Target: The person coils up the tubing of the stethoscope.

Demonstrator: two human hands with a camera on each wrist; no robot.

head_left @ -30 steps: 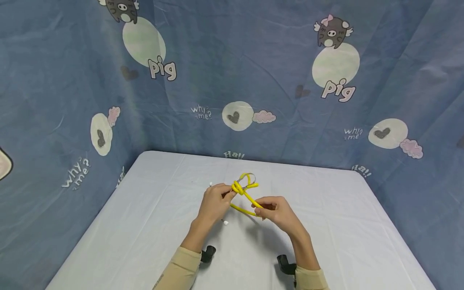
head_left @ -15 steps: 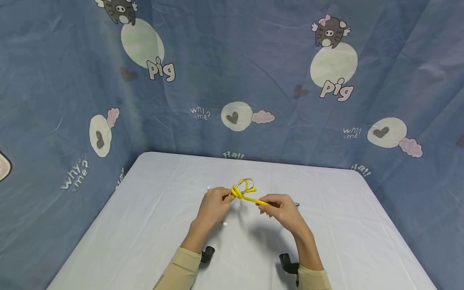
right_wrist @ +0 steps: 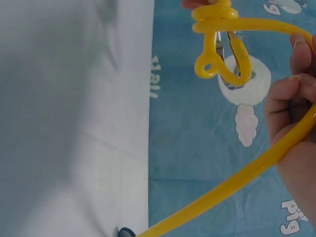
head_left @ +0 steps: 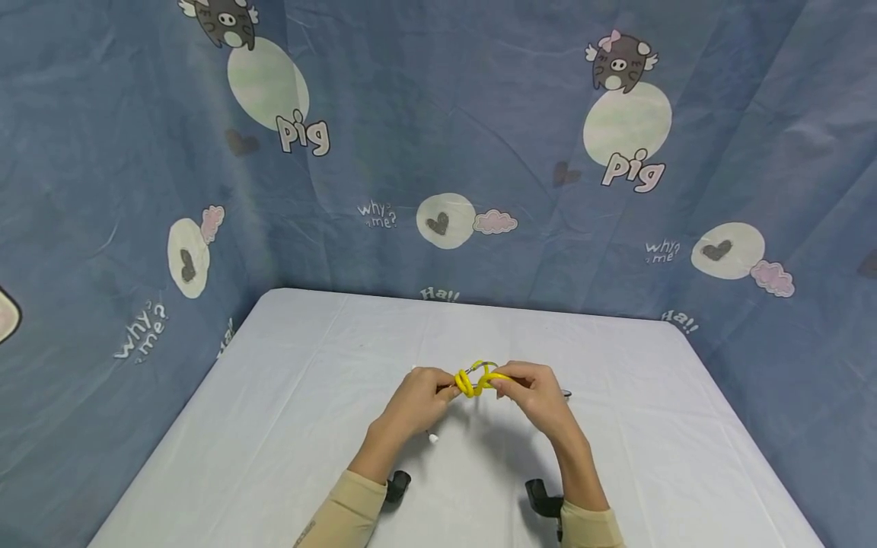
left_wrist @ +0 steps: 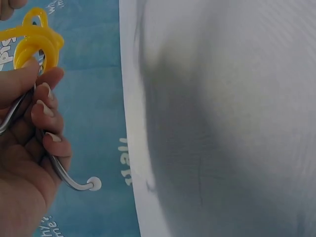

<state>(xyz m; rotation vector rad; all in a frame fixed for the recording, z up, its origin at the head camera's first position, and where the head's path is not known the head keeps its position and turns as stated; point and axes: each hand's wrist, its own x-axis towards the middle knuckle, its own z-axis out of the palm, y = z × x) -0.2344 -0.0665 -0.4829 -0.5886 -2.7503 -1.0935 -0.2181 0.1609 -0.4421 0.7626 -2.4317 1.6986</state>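
A stethoscope with yellow tubing point(right_wrist: 215, 197) is held up over the table between both hands. My left hand point(head_left: 416, 399) grips its metal ear tubes point(left_wrist: 64, 173), thumb against the yellow coils point(left_wrist: 42, 42) wrapped around them. A white ear tip point(left_wrist: 94, 184) sticks out below the fingers. My right hand point(head_left: 541, 396) pinches the tubing just right of the coils. In the right wrist view, a yellow loop point(right_wrist: 239, 61) hangs past the coils, and the tubing's long free part runs down to the dark-rimmed chest piece point(right_wrist: 126, 232), partly cut off by the frame.
A white-covered table point(head_left: 329, 464) lies beneath the hands. Behind and at the left rises a blue printed cloth point(head_left: 514, 137). Black fittings point(head_left: 397, 487) show at both wrists.
My right hand has drawn the tubing rightward and now sits closer to the coils. The left hand and the coils have shifted right and slightly down. The chest piece has come into view.
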